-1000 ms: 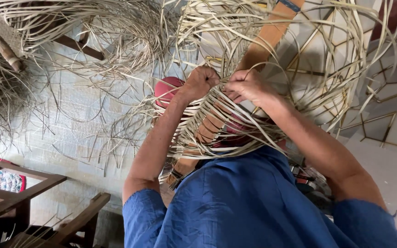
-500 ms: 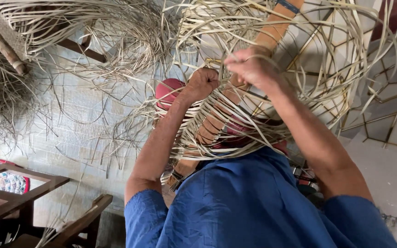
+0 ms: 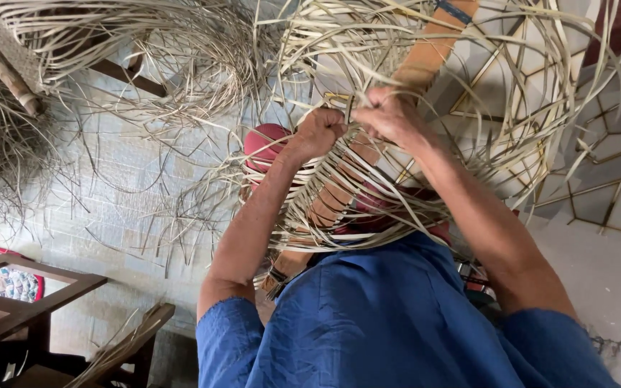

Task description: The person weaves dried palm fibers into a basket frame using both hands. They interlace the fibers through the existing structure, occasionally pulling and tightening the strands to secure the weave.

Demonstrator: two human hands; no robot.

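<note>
Weaving pale cane strips [image 3: 368, 194] into an open, half-made basket [image 3: 512, 93] is the work in hand, and the basket rests tilted against the person's lap, its loose ends fanning up and outward over a tan wooden board [image 3: 425, 61] that runs under it. The left hand [image 3: 319, 133] is clenched around a bunch of strips near the woven edge, knuckles up, wrist bent slightly inward, forearm rising steeply from the blue sleeve [image 3: 231, 338]. The right hand [image 3: 389, 115] sits just beside it, almost touching, fingers curled tight on strips at the same spot, forearm angled in from the right. To do this step well, it seems best to keep the left grip firm so the finished rows stay packed while the right pulls its strip snug and flat, without kinking it or letting it twist; the pull probably wants to follow the line of the row, not run across it. Working close to the crossing, as both hands now are, should give better control than tugging from far along the strip. Loose bundles of cane [image 3: 109, 43] lie well apart on the tiled floor [image 3: 109, 201], and a wooden table [image 3: 23, 287] shows at lower left.
</note>
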